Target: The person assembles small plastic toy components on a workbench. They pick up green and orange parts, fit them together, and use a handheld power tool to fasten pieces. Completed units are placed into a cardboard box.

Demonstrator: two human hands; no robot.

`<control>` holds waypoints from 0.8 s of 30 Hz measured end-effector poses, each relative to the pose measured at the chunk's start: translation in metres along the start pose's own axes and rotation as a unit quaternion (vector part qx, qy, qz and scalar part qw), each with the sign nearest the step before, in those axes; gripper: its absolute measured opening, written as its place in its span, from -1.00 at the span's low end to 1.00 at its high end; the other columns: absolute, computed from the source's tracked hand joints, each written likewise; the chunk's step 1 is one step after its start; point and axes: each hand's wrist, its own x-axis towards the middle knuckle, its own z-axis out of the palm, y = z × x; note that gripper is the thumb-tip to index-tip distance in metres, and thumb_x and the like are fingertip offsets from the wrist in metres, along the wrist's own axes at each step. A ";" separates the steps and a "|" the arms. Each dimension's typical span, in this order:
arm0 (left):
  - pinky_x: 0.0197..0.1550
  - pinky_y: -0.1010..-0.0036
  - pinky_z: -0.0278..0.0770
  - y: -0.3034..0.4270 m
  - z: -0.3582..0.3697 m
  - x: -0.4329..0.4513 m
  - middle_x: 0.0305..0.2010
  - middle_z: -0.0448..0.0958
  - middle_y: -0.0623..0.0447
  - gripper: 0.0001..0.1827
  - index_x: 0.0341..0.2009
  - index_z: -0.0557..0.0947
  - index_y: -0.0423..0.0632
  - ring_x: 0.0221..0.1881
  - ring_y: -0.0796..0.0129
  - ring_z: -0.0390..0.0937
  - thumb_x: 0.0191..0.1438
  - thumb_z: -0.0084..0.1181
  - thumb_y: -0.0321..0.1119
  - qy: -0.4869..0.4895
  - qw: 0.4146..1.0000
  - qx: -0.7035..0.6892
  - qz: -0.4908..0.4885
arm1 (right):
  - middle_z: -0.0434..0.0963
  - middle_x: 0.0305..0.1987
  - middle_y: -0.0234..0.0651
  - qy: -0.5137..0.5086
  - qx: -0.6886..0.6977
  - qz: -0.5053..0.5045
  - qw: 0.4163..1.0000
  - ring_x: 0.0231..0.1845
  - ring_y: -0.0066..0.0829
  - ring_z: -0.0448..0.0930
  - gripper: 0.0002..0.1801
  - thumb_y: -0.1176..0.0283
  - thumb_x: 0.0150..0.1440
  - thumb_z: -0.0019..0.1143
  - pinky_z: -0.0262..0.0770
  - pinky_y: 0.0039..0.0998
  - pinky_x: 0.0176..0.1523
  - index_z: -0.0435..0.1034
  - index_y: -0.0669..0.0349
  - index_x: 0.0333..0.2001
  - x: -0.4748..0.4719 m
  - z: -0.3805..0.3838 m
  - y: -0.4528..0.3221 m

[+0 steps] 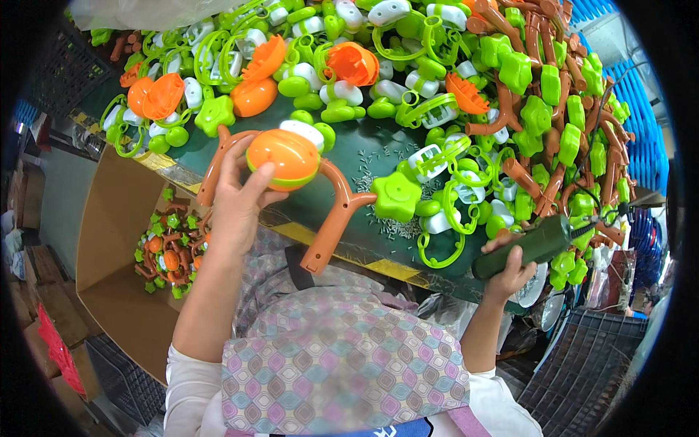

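My left hand (243, 191) grips an orange plastic dome (284, 157) with a green rim, part of a toy assembly. Brown forked plastic branches (341, 207) stick out on both sides of it, each with a green star-shaped piece; the right-hand star (397, 196) faces up at me. Behind the dome shows a white and green part (306, 134). At the right, my right hand (510, 273) is wrapped around a dark green electric screwdriver (524, 248), its cord end pointing right. Small metal screws (401, 228) lie scattered on the green table (349, 136).
Green rings with white parts (445, 213), orange shells (355, 64) and brown branches (508, 104) are heaped along the back and right. Below the table's yellow-striped edge (393, 269), a cardboard box (117, 218) holds finished-looking toys (170, 259). A black crate (584, 355) stands lower right.
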 end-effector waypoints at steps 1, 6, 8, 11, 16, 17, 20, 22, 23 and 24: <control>-0.04 0.29 0.74 -0.001 -0.005 -0.002 0.34 0.27 -0.04 -0.34 0.36 0.27 -0.09 0.23 0.15 0.50 0.24 0.20 -0.29 -0.004 0.999 -0.024 0.020 | 0.49 -0.37 -0.17 0.023 -0.037 -0.028 0.999 -0.39 -0.36 0.59 -0.46 0.42 0.22 0.15 0.59 -0.44 -0.22 0.22 0.52 0.18 0.000 0.003 0.003; 0.11 0.16 0.68 -0.003 -0.048 -0.028 0.47 0.17 -0.01 -0.21 0.46 0.15 -0.06 0.37 0.10 0.36 0.26 0.20 -0.16 -0.021 0.988 -0.101 0.119 | 0.39 0.14 -0.05 0.090 -0.502 -0.280 0.814 0.23 -0.10 0.39 -0.34 0.52 0.03 0.38 0.33 -0.14 0.28 0.30 0.43 0.20 0.010 0.032 -0.011; 0.14 0.15 0.64 0.001 -0.081 -0.042 0.47 0.19 -0.01 -0.12 0.48 0.12 -0.03 0.38 0.10 0.34 0.22 0.24 -0.02 -0.008 0.984 -0.072 0.161 | 0.40 0.12 -0.05 0.110 -0.464 -0.316 0.820 0.28 -0.02 0.33 -0.35 0.50 0.01 0.40 0.23 -0.08 0.35 0.32 0.39 0.18 0.008 0.044 -0.010; 0.23 0.17 0.52 0.002 -0.164 -0.074 0.48 0.20 -0.02 -0.14 0.48 0.13 -0.01 0.40 0.11 0.29 0.26 0.16 0.09 0.058 0.979 0.003 0.196 | 0.44 0.11 -0.04 -0.011 -0.361 -0.414 0.836 0.15 -0.08 0.47 -0.43 0.60 -0.03 0.34 0.39 -0.13 0.20 0.38 0.33 0.10 -0.002 0.058 -0.017; 0.40 0.26 0.32 -0.018 -0.309 -0.132 0.45 0.22 -0.10 -0.31 0.42 0.21 -0.18 0.39 0.09 0.29 0.37 0.05 -0.08 0.356 0.915 -0.056 0.182 | 0.55 -0.39 -0.22 -0.201 -0.222 -0.338 0.892 -0.50 -0.33 0.59 -0.68 0.67 -0.02 0.31 0.55 -0.42 -0.42 0.49 0.28 -0.13 0.001 0.084 -0.022; 0.39 0.28 0.33 -0.029 -0.337 -0.141 0.44 0.24 -0.12 -0.34 0.39 0.23 -0.23 0.38 0.08 0.30 0.37 0.05 -0.10 0.442 0.880 -0.093 0.146 | 0.55 -0.40 -0.24 -0.226 -0.244 -0.261 0.906 -0.50 -0.37 0.59 -0.69 0.67 0.00 0.31 0.53 -0.45 -0.42 0.49 0.30 -0.13 0.001 0.081 -0.024; 0.40 0.30 0.33 -0.058 -0.368 -0.143 0.39 0.30 -0.16 -0.40 0.35 0.27 -0.29 0.34 0.08 0.34 0.38 0.03 -0.19 0.556 0.822 -0.081 0.093 | 0.55 -0.42 -0.30 -0.281 -0.326 -0.089 0.898 -0.51 -0.53 0.56 -0.73 0.60 0.06 0.37 0.47 -0.53 -0.44 0.49 0.30 -0.15 -0.009 0.066 -0.028; 0.32 0.34 0.39 -0.071 -0.321 -0.121 0.25 0.41 -0.16 -0.47 0.32 0.29 -0.32 0.26 0.15 0.41 0.36 0.01 -0.32 0.488 0.858 0.089 0.132 | 0.57 -0.34 -0.28 -0.316 -0.388 -0.057 0.864 -0.51 -0.43 0.58 -0.73 0.49 0.06 0.41 0.52 -0.44 -0.42 0.48 0.27 -0.17 -0.023 0.056 -0.033; 0.29 0.35 0.42 -0.058 -0.243 -0.098 0.20 0.44 -0.15 -0.48 0.31 0.30 -0.33 0.23 0.19 0.43 0.35 0.01 -0.36 0.485 0.857 0.088 0.152 | 0.58 -0.30 -0.27 -0.334 -0.428 -0.063 0.837 -0.50 -0.37 0.59 -0.71 0.44 0.06 0.43 0.54 -0.40 -0.40 0.48 0.26 -0.17 -0.029 0.053 -0.035; 0.25 0.37 0.44 -0.055 -0.211 -0.085 0.13 0.48 -0.12 -0.50 0.30 0.32 -0.31 0.17 0.23 0.46 0.34 0.01 -0.38 0.419 0.887 0.105 0.164 | 0.58 -0.24 -0.24 -0.340 -0.455 -0.030 0.822 -0.41 -0.21 0.61 -0.65 0.37 0.03 0.46 0.57 -0.31 -0.32 0.49 0.24 -0.14 -0.035 0.047 -0.034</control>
